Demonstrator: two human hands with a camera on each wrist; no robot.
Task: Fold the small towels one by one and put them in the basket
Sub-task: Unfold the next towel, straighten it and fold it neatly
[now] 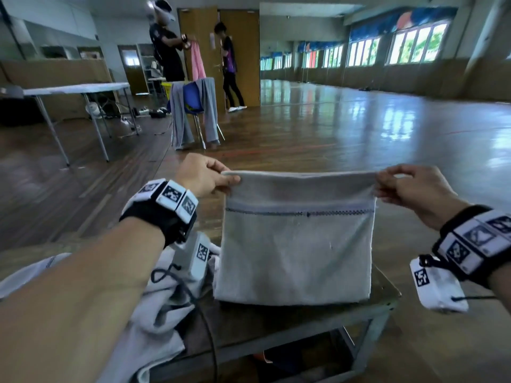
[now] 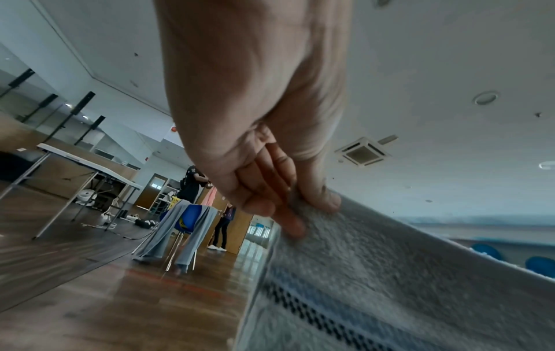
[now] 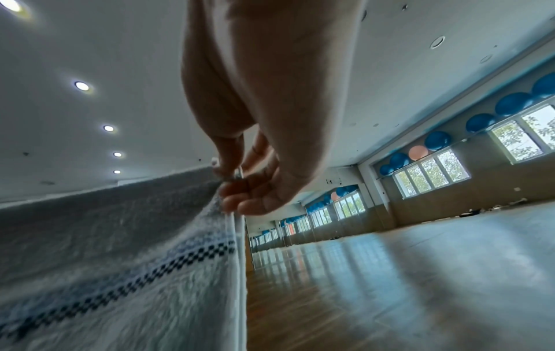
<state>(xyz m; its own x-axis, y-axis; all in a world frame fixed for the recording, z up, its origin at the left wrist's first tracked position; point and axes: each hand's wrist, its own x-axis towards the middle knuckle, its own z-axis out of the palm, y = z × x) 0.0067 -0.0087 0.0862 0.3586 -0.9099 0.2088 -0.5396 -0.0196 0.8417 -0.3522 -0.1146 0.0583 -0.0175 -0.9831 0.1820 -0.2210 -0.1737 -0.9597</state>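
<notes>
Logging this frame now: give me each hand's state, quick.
Left hand: pinches the top left corner of the grey towel.
Right hand: pinches the towel's top right corner.

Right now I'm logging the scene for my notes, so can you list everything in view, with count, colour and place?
towel: one, grey with a dark checked stripe, held up by its top corners over the table
pile: grey-white cloths, number unclear, on the table's left end
table: one, brown top, grey frame, below the towel
folding table: one, white, far left
chair: one, blue, draped with grey cloth, middle distance
people: two, in dark clothes, by the wooden doors; one holds a pink cloth
balls: several blue, some pink, above the windows
left hand: pinches the towel's top left corner
right hand: pinches the top right corner
</notes>
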